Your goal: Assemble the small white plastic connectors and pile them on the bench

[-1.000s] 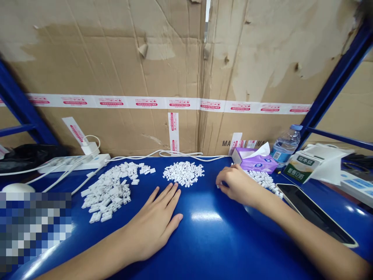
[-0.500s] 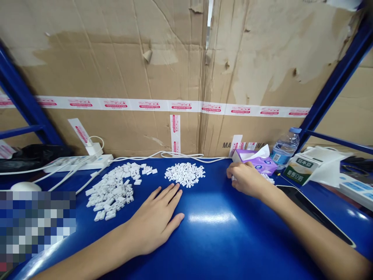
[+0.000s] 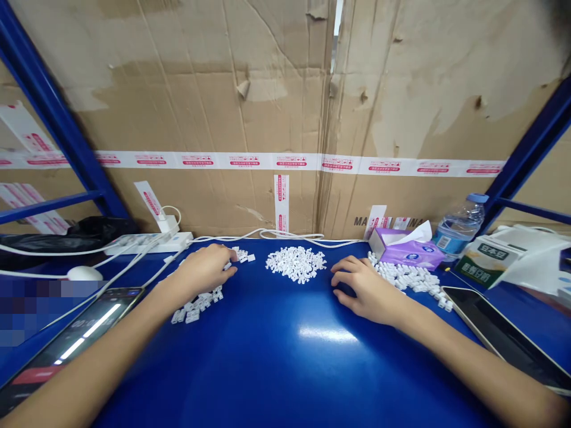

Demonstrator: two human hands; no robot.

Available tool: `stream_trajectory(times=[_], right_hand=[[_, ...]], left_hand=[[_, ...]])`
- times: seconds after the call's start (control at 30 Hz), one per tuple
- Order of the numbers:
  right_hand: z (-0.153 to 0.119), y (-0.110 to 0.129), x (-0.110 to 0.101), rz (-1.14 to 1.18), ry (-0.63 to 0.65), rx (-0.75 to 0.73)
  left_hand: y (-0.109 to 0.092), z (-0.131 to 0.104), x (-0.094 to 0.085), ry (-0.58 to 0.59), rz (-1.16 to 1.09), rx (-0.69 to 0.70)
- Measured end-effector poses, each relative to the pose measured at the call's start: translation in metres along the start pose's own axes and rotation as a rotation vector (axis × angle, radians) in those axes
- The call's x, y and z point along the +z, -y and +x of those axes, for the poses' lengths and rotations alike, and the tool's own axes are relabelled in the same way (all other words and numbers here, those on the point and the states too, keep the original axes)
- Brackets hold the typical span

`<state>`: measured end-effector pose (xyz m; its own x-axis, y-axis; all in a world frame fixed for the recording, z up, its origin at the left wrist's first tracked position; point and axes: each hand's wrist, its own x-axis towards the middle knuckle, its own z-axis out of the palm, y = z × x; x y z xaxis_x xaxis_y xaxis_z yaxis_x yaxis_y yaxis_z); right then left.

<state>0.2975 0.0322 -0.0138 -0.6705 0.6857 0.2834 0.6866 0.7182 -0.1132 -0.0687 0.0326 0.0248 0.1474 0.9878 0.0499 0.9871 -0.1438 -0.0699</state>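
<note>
My left hand (image 3: 203, 270) reaches over a pile of white rectangular plastic pieces (image 3: 196, 307), covering much of it. Its thumb stands apart from the bent fingers, and nothing shows between them. My right hand (image 3: 363, 291) is low over the blue table, fingers loosely curved and spread, with no piece visible in it. Just beyond its fingers on the left lies a heap of small white plastic parts (image 3: 297, 263). Close behind that hand, on the right, is a spread of white pieces (image 3: 413, 277) in front of the tissue pack.
At the back right stand a purple tissue pack (image 3: 408, 251), a water bottle (image 3: 459, 229) and a green-white carton (image 3: 482, 261). A dark phone (image 3: 508, 330) lies beside my right forearm, a lit phone (image 3: 89, 333) by my left. Cables run from a power strip (image 3: 181, 242); cardboard (image 3: 232, 113) walls the back.
My left hand has gone from lying flat near the middle to the left pile. My right hand has drawn back from the right-hand pieces toward the middle. The view has turned slightly left.
</note>
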Motion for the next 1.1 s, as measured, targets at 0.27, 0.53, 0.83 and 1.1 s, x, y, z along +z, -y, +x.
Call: stream_trajectory(times=[0.27,0.53,0.83,1.1], right_hand=[[0.000,0.001,0.002,0.004,-0.005,-0.004],[0.001,0.003,0.003,0.012,-0.029,-0.020],[0.002,0.009,0.003,0.026,-0.064,-0.058],[0.003,0.015,0.007,0.059,-0.041,-0.068]], left_hand=[[0.004,0.003,0.007,0.003,-0.053,0.037],[-0.030,-0.005,0.008,-0.106,-0.259,0.283],[-0.084,-0.027,0.028,-0.253,-0.798,0.480],[-0.089,-0.025,0.038,-0.183,-0.844,0.492]])
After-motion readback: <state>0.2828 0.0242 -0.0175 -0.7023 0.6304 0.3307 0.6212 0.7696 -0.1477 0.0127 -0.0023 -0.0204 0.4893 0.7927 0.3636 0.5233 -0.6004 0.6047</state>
